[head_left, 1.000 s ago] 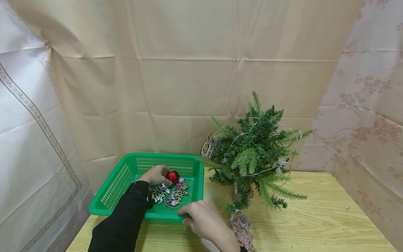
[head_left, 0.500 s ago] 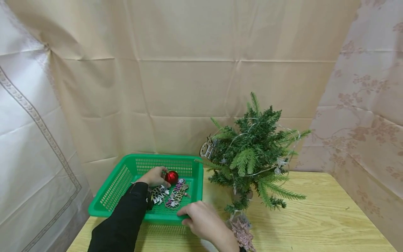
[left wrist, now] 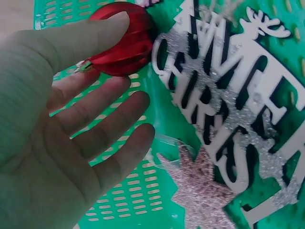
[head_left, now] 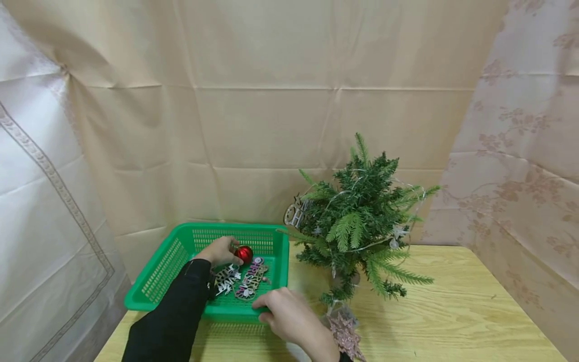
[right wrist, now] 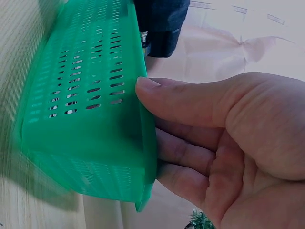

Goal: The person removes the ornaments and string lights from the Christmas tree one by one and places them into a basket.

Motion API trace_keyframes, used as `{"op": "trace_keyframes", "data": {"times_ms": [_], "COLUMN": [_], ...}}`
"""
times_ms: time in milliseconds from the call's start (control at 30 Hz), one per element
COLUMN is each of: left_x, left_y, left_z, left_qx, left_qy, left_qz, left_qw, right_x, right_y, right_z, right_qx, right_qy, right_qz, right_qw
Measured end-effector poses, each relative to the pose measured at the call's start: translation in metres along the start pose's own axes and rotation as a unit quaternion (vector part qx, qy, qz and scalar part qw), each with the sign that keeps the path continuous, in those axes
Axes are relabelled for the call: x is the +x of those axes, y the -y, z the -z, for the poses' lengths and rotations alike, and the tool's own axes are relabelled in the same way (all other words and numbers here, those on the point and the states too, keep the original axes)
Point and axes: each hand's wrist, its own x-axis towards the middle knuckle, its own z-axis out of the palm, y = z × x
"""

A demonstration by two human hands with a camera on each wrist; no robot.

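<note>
At two o'clock in a green plastic basket [head_left: 281, 264], the left hand [head_left: 219, 251] pinches a glossy red ball [head_left: 245, 255], part-hidden; the right hand [head_left: 291, 317] pinches the rim [head_left: 228, 312].

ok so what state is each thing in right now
Left hand: pinching the red ball
Red ball: held, within the basket's walls
Right hand: gripping the basket's near rim
Green basket: upright on the table
White letter ornament: lying in the basket
Multicoloured letter ornament: lying beside it
Tree: upright, partly decorated
Pink star: near the tree's foot; hanging or lying, cannot tell
</note>
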Motion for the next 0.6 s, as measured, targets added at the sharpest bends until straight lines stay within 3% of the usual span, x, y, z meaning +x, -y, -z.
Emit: {"op": "trace_keyframes", "data": {"times_ms": [233, 433, 600], "left_x": [-0.005, -0.006, -0.012], "left_y": [-0.016, -0.037, -0.055], "left_z": [0.010, 0.024, 0.031], "left_qx": [0.035, 0.039, 0.014], "left_qy": [-0.022, -0.047, -0.052], "left_qz": [-0.032, -0.098, -0.144], "left_qw": [0.9987, 0.9933, 0.9881], "right_x": [-0.001, -0.001, -0.002], "right_y": [-0.001, -0.001, 0.001], "right_z": [-0.001, 0.000, 0.013], "right_qx": [0.013, 0.017, 0.040], "right_qy": [-0.004, -0.001, 0.021], "right_qz": [0.002, 0.008, 0.022], "right_qw": [0.9999, 0.9998, 0.9987]}}
